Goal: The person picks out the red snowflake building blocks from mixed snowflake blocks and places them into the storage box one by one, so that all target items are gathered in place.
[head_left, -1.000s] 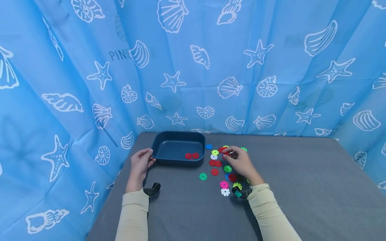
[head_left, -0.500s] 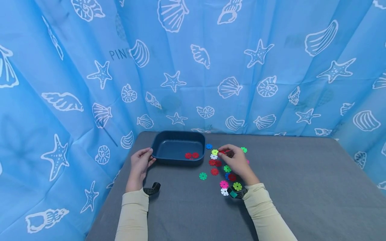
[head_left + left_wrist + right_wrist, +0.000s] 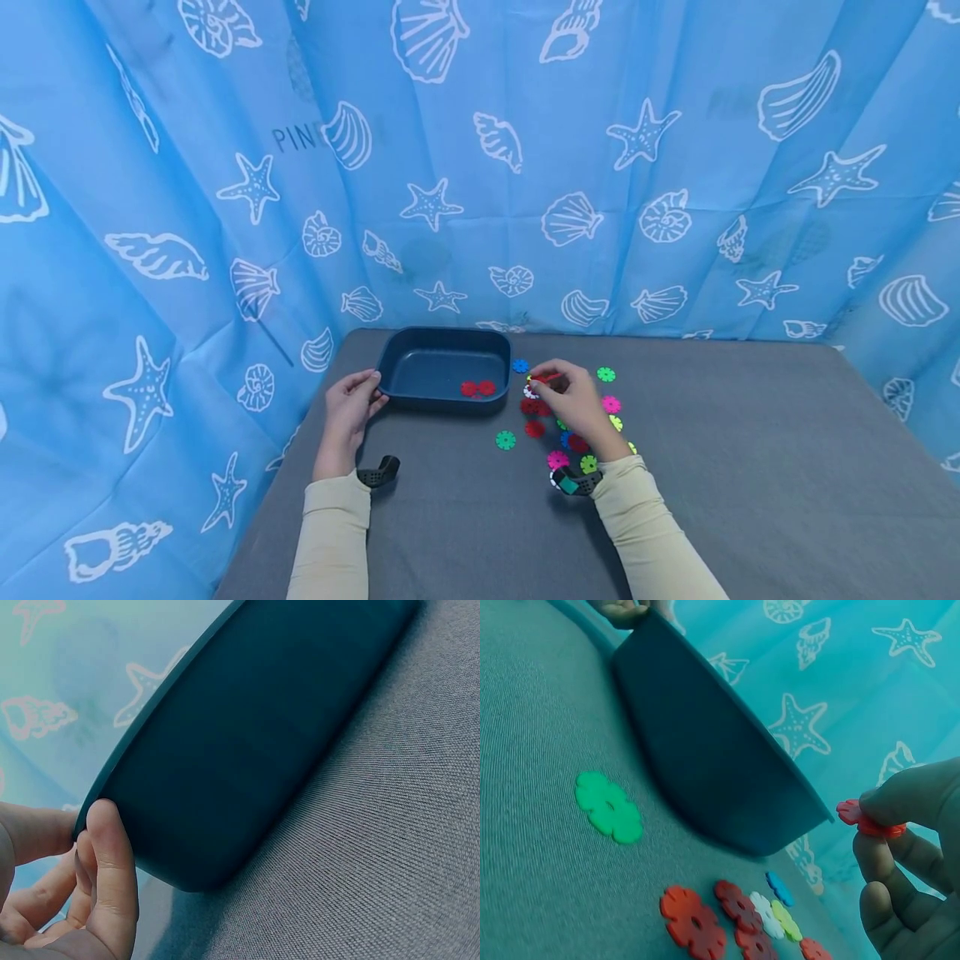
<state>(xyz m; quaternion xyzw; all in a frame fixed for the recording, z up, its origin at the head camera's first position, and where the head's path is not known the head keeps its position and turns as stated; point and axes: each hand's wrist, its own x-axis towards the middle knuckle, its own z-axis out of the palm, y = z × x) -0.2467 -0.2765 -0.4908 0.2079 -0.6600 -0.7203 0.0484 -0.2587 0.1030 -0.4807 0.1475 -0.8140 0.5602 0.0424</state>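
L hand [image 3: 351, 412] pinches rim of dk blue tray [image 3: 435, 371] at near-L corner; tray flat on grey counter [image 3: 450, 508]. R hand [image 3: 577, 406] pinches red notched pc [image 3: 850, 812] off counter, just R of tray; can't tell if 1 disc or 2. Red discs [image 3: 469, 388] in tray, near-R corner. Green disc [image 3: 506, 440] in front of tray; mixed-col. discs [image 3: 611, 404] below & around R hand.

One box [image 3: 435, 406]. Inside, toward four o'clock, at least two red wheels [image 3: 487, 388]. Outside, from three to five o'clock, two blue [image 3: 520, 366], two pink [image 3: 611, 404], two white [image 3: 766, 915], three green [image 3: 506, 440], four yellow [image 3: 588, 464]. Other reds [image 3: 534, 428] overlap, hard to count.
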